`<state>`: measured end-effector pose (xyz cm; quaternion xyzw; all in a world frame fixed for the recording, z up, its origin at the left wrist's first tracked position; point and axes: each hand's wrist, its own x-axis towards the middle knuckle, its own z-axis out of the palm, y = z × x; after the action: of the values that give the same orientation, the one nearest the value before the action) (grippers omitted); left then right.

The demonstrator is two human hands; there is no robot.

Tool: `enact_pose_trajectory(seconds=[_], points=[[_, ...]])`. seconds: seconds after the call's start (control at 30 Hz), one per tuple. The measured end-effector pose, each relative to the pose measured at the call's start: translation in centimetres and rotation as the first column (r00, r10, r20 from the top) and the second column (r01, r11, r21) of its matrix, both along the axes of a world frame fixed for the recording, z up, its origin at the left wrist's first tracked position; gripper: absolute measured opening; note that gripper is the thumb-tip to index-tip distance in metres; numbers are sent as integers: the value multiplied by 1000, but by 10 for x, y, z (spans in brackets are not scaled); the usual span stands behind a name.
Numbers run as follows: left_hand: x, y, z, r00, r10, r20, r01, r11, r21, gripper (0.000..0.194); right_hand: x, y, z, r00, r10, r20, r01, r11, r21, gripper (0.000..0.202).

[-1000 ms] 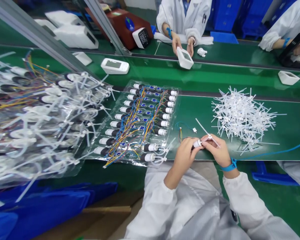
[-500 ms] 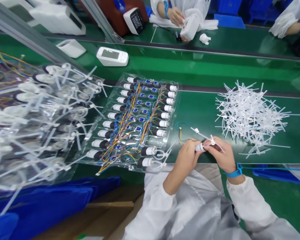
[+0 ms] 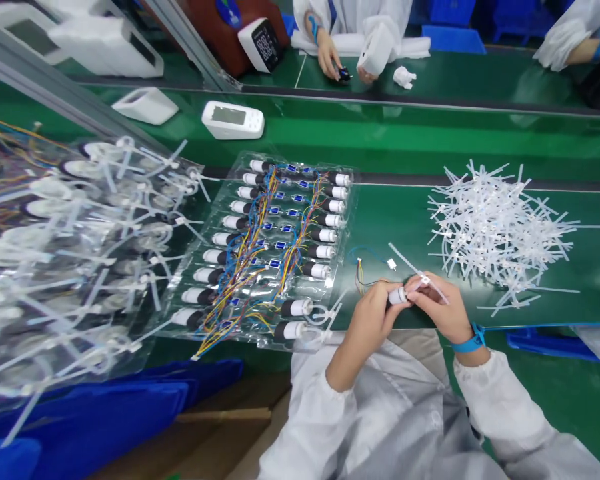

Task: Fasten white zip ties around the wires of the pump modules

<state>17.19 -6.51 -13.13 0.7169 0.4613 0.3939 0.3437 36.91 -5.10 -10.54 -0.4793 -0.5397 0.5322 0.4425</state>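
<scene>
Fingers [image 3: 392, 315] of the left hand [image 3: 367, 312] are clamped round a black-and-white cylinder [image 3: 397, 295], and here's the right hand [image 3: 443, 308], thumb and finger pinching a whitish tube piece [image 3: 425, 280] right at the cylinder's white end! Near the left knuckles, thin wires [image 3: 361, 277] lie on the green worktop [image 3: 395, 207]. Out right, a great tangle of similar pieces [image 3: 500, 233]; out left, a clear tray [image 3: 325, 293] lined with wired cylinders [image 3: 325, 252]. Beyond that, a white device [image 3: 233, 120], screen up, and across the way a co-worker's hand [image 3: 326, 55] touches something small and black [image 3: 344, 75].
</scene>
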Motion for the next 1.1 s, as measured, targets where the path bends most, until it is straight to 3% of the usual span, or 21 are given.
enact_pose_trajectory(seconds=[0.17,0.27,0.33,0.43,0.53,0.63,0.73,0.9,1.1], points=[[1,1,-3,999,48,20,-49,998,45,18,-3,-19,2,941,-294,-166,299,954,5,30],[2,4,-6,1000,19,-10,-18,994,107,22,6,-25,10,909,-400,-120,412,905,107,24],[3,6,-7,999,-23,-47,29,990,140,23,14,-22,15,917,-398,-11,395,904,164,28],[5,8,-7,988,-74,-132,95,982,163,25,23,-6,16,952,-286,111,271,953,134,40],[7,7,-6,974,-94,-205,131,976,175,28,27,13,11,983,-149,105,145,989,41,45],[7,6,-6,972,-87,-219,125,978,167,40,27,26,6,995,-91,46,92,996,-16,42],[6,8,-7,990,-20,-139,40,989,144,60,25,32,5,994,-101,-40,99,994,-51,40],[5,24,-12,988,155,-5,-153,978,142,38,18,41,-1,971,-162,-175,148,985,-93,44],[7,50,-7,963,166,-213,-136,980,146,42,10,46,-11,951,-188,-244,164,980,-115,57]])
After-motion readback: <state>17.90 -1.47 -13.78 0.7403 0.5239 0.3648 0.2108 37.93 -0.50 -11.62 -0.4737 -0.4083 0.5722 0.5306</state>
